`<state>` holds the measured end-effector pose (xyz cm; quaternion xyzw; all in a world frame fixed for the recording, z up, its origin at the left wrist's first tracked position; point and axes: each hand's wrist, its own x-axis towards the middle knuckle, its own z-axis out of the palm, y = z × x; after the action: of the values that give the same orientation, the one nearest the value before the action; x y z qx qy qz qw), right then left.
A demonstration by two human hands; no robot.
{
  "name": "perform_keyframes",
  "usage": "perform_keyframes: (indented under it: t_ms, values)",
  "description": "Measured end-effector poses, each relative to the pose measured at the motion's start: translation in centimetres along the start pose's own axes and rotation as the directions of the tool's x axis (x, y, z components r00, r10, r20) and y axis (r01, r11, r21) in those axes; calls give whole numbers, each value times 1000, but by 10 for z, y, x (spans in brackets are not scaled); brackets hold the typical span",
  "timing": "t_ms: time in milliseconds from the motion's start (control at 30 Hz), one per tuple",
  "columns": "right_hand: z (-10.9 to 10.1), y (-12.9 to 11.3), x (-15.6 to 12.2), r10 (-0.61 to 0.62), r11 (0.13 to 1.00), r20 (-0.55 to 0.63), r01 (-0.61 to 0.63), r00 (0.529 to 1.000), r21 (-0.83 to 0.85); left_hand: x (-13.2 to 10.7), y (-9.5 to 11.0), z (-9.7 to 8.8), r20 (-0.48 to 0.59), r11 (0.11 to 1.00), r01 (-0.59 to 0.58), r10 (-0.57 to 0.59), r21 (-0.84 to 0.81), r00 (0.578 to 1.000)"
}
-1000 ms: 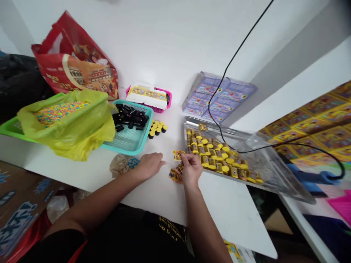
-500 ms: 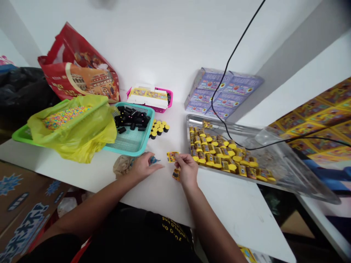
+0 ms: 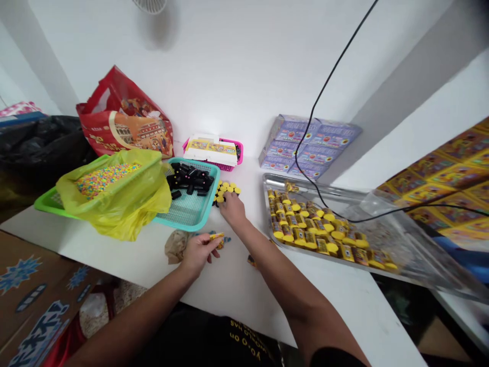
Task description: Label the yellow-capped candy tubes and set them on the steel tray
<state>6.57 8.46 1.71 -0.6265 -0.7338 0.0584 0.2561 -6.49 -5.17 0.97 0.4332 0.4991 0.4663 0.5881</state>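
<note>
My left hand (image 3: 199, 251) pinches a small yellow printed label (image 3: 217, 236) between thumb and fingers, low over the white table. Beneath and beside that hand lie a crumpled brown bag (image 3: 174, 245) and something small and blue, partly covered. Farther forward, my right hand (image 3: 234, 210) has its fingers curled down on a yellow-capped black container at the near edge of a cluster of yellow-capped black containers (image 3: 231, 186). Its fingertips are partly hidden. Under my right forearm a small printed label (image 3: 251, 260) pokes out on the table.
A turquoise basket (image 3: 198, 216) holds black cylinders. Left of it stands a yellow bag (image 3: 148, 199) of coloured beads. A metal tray (image 3: 266, 179) on the right carries many wrapped yellow-capped containers, with a black cable (image 3: 314, 107) hanging across it. Purple boxes (image 3: 290, 140) are stacked behind.
The label that my right hand held is now in my left hand. My right hand has moved forward and left to the yellow-capped containers. The view has tilted up slightly.
</note>
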Motion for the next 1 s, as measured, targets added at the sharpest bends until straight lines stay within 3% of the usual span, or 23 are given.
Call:
perform_keyframes:
  t_ms: [100,200,267,333,367,433,500,533,633,800,1000]
  values:
    - [14,-8,15,-46,991,94,57,994,-119,-5,-1,-11,3,999,-14,14,48,1000]
    - [20,-10,16,-41,995,90,49,995,-88,-8,-3,-21,6,990,-49,49,133,999]
    - [15,-9,10,-3,1000,32,2,999,11,-10,-3,-26,4,975,-80,81,207,997]
    - [2,-7,-2,73,968,-25,-65,997,242,-11,-2,-28,18,941,-135,136,309,991]
    - [-8,-6,-11,106,912,-23,-88,994,400,-11,0,-28,39,912,-180,179,368,983]
    - [-32,-5,-33,89,706,70,-112,994,700,-9,3,-26,108,836,-292,274,464,956]
    - [-56,-1,-56,-38,514,196,-149,980,845,-6,7,-20,192,774,-390,340,500,921]
    - [-66,1,-66,-93,464,246,-176,965,868,-4,8,-16,232,756,-422,352,500,907]
    - [-82,14,-87,-115,422,289,-217,950,880,5,11,-1,309,742,-451,334,496,890]
    - [-78,43,-92,5,389,207,-193,978,901,22,13,25,420,785,-448,266,429,868]
    - [-74,53,-91,82,354,118,-139,990,925,44,11,43,455,917,-277,124,287,882]
